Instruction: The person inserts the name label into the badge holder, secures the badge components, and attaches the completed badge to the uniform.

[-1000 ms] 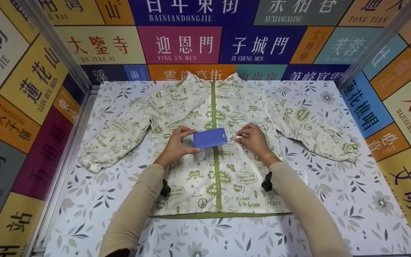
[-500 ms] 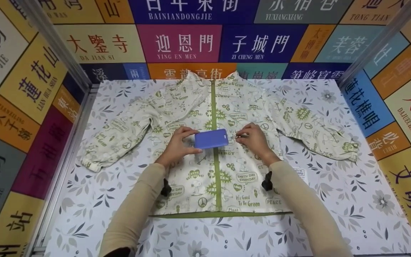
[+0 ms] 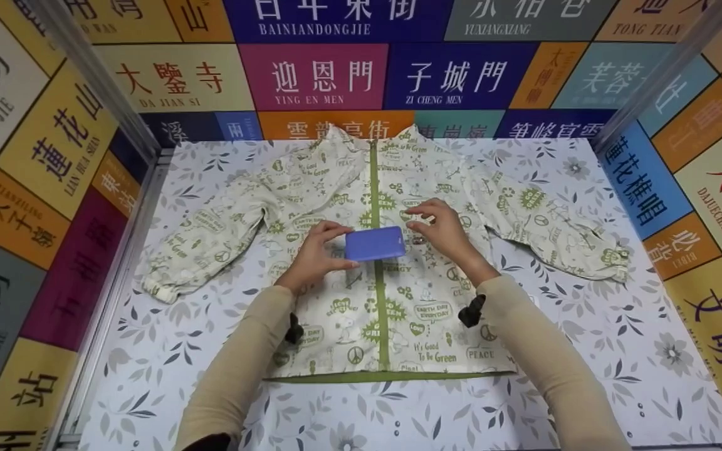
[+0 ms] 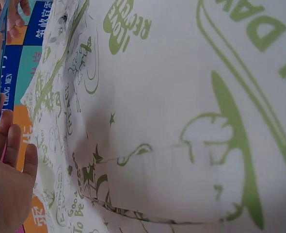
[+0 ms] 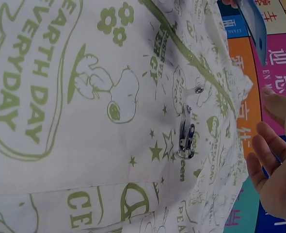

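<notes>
A cream jacket (image 3: 392, 294) with green cartoon print and a green centre zip lies flat, front up, sleeves spread. My left hand (image 3: 318, 250) holds a blue card holder (image 3: 375, 243) by its left end, just above the chest of the jacket. The holder's thin edge shows in the left wrist view (image 4: 0, 48) beside my left hand (image 4: 7, 184). My right hand (image 3: 433, 220) hovers to the right of the holder, fingers relaxed and holding nothing. A small metal clip (image 5: 186, 137) is fixed on the jacket fabric, below my right hand (image 5: 278, 170).
The floral tablecloth (image 3: 586, 351) covers the table under the jacket. Walls of coloured sign panels (image 3: 317, 78) close in the back and both sides, with metal posts (image 3: 116, 94) at the corners. The jacket's hem lies near the front.
My right hand has let go of the metal clip it pinched and has lifted up and away with its fingers spread. The left hand and blue holder shifted only slightly.
</notes>
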Motion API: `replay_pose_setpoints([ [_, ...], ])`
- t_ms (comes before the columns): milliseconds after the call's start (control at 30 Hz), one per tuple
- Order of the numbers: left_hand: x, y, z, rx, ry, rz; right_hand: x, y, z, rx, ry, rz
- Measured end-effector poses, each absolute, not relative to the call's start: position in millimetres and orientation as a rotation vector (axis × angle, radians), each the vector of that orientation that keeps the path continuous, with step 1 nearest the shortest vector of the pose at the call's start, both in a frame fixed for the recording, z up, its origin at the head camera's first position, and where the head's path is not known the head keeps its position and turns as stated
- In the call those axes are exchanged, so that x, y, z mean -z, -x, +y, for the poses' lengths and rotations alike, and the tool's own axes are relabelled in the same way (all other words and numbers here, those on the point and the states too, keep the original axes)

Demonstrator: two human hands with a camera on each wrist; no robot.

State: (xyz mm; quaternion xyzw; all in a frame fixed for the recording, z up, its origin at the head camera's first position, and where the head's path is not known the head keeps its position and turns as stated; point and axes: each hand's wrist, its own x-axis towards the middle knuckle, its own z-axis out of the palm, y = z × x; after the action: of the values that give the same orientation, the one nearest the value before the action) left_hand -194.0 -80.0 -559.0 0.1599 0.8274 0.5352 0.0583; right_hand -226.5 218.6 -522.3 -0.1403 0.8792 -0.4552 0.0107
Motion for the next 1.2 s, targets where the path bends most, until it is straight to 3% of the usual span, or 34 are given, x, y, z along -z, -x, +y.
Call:
replay_pose_setpoints([
  [433,547,192,-73,-1.601,-0.562,2.546,511,207,209,1.334,0.668,2.64],
  [1200,548,191,-76,-1.545,-0.553,2.536,522,195,216,1.041,0.803,2.752],
])
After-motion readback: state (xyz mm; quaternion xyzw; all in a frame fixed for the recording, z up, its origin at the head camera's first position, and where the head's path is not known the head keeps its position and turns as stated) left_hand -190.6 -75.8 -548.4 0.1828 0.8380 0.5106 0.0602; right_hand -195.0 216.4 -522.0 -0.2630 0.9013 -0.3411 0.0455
